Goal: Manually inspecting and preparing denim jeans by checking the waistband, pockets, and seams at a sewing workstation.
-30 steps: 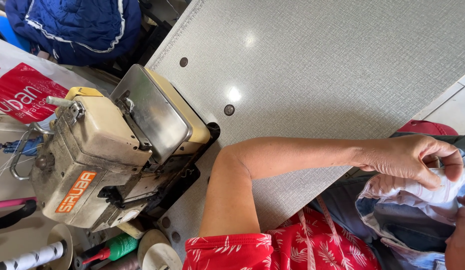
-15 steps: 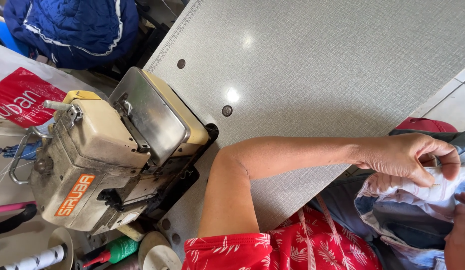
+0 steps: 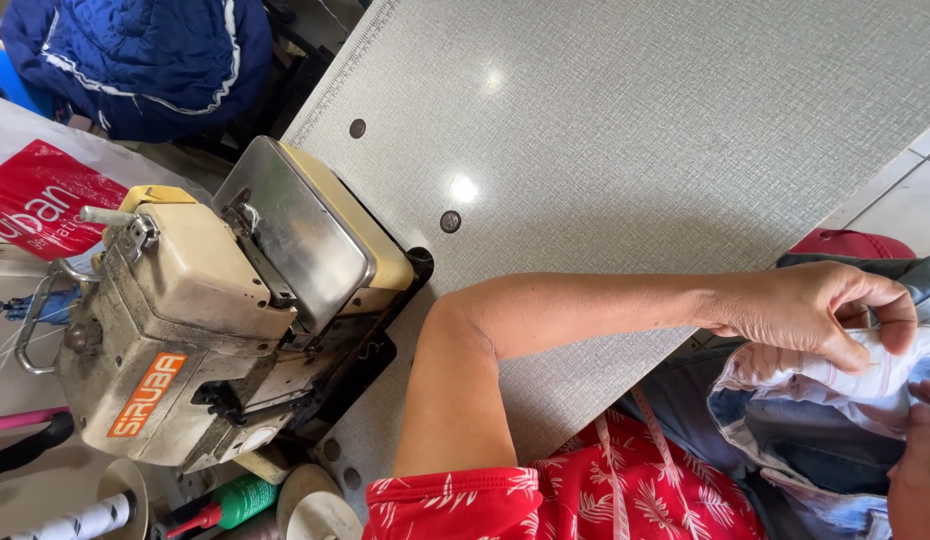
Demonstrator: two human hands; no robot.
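At the right edge, just off the table's corner, the left hand (image 3: 820,312) pinches a fold of pale striped lining on a denim garment (image 3: 835,420), fingers curled tight. Below it the right hand (image 3: 920,470) touches the same cloth, mostly cut off; its grip cannot be told. Farther off lie the grey sewing table (image 3: 635,130) and a beige overlock machine (image 3: 205,320).

- A sewing workshop: an industrial sewing machine (image 3: 215,320) at nine o'clock, set in a grey worktable (image 3: 625,150).
- Thread spools (image 3: 85,520) at seven o'clock.
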